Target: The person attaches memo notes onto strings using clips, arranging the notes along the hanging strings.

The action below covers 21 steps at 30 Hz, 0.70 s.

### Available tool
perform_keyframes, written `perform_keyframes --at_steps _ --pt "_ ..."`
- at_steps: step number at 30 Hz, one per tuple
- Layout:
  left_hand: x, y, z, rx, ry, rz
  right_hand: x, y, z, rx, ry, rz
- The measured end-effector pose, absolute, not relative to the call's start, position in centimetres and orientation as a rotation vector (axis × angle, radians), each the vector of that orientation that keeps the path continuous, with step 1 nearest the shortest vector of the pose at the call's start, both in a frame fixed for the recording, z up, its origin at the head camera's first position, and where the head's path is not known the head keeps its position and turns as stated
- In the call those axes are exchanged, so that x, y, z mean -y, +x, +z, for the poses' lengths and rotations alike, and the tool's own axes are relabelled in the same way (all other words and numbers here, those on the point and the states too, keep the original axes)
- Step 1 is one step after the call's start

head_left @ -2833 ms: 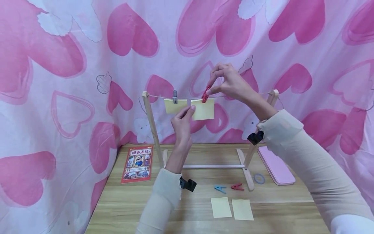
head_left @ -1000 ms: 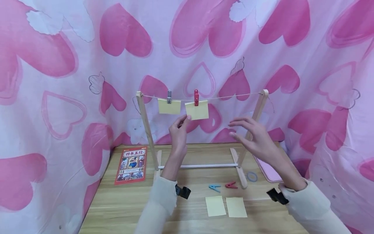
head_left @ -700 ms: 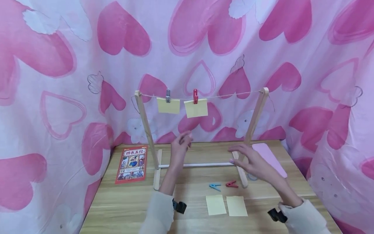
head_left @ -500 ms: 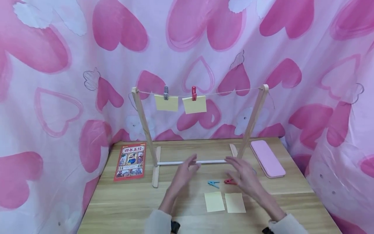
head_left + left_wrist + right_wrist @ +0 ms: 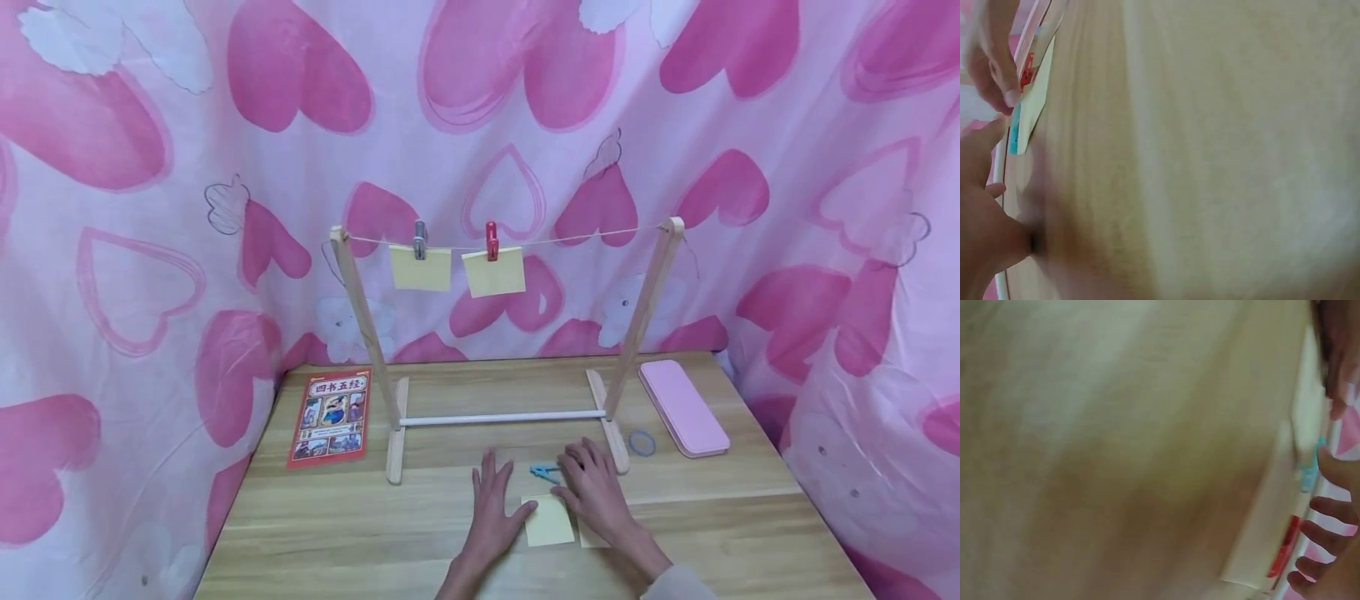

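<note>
My left hand (image 5: 491, 510) is low over the table with fingers extended, its thumb at the left edge of a yellow paper note (image 5: 551, 523). Fingers spread in the right wrist view, my right hand (image 5: 597, 493) is above a second yellow note (image 5: 591, 537), partly covering it. A blue clothespin (image 5: 543, 473) lies between the hands. The loose red clothespin (image 5: 1284, 547) shows in the right wrist view but is hidden under the right hand in the head view. On the string, a grey clothespin (image 5: 420, 240) and a red clothespin (image 5: 492, 242) each hold a yellow note.
A wooden frame (image 5: 363, 325) with a white crossbar (image 5: 502, 417) stands behind the hands, string tied between its posts. To its left lies a red booklet (image 5: 330, 417). A clear ring (image 5: 642, 442) and a pink case (image 5: 684, 408) lie right. A heart-patterned curtain hangs behind.
The right hand let go of the red clothespin on the string, and the left hand released the hanging note. Both hands came down to the loose notes and clothespins on the table.
</note>
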State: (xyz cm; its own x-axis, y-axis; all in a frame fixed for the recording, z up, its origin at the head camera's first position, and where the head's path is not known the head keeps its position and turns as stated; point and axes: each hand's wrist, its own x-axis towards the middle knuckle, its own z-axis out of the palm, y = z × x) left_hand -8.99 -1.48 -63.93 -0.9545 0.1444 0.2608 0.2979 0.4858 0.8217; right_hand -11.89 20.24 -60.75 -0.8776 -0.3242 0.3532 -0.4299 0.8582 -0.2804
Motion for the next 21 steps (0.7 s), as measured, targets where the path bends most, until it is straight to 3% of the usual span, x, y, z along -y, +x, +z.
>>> perform_keyframes --at_steps 10,15,21 --pt "0.4 -8.6 -65.3 2.653 -0.340 -0.990 -20.3 -12.0 -62.3 2.684 0.520 0.583" --pt "0.4 -8.5 -64.9 2.603 -0.322 -1.079 -20.4 -12.3 -61.6 2.562 0.508 0.704" --pt "0.6 -8.6 -64.6 2.599 -0.292 -1.207 -20.4 -12.9 -60.6 2.433 0.541 1.165"
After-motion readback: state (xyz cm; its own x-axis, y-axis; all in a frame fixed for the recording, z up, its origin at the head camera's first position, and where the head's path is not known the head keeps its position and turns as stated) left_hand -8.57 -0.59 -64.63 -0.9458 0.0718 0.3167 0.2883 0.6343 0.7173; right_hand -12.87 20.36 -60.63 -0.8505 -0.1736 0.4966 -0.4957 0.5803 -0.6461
